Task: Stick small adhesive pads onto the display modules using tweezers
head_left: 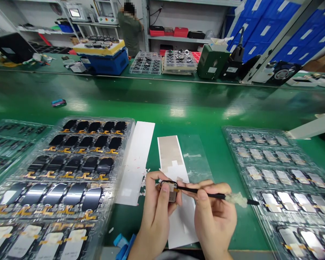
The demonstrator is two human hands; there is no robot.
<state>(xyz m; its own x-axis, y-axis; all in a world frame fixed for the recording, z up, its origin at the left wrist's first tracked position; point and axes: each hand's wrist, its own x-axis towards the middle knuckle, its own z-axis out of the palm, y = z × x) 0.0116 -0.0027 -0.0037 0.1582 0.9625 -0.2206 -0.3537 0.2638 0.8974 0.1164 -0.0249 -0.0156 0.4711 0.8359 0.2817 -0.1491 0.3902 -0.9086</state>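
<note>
My left hand (158,207) pinches a small watch-sized display module (172,195) between thumb and fingers, its silvery back facing up. A gold flex strip shows at the module's right edge. My right hand (216,209) is closed round a slim black hand tool (191,190), which looks like tweezers, with a wad of pale tape (237,199) toward its rear. The tool's tip touches or nearly touches the module's right edge. Under both hands lies a white backing sheet (181,225) with a grey-beige adhesive area (171,150) at its far end.
A clear tray (108,216) on the left holds rows of black display modules. Another tray (234,173) on the right holds silver-backed ones. A white paper strip (135,159), clear film (196,155) and small scraps lie between them. Boxes line the back ledge; a person (130,30) stands beyond.
</note>
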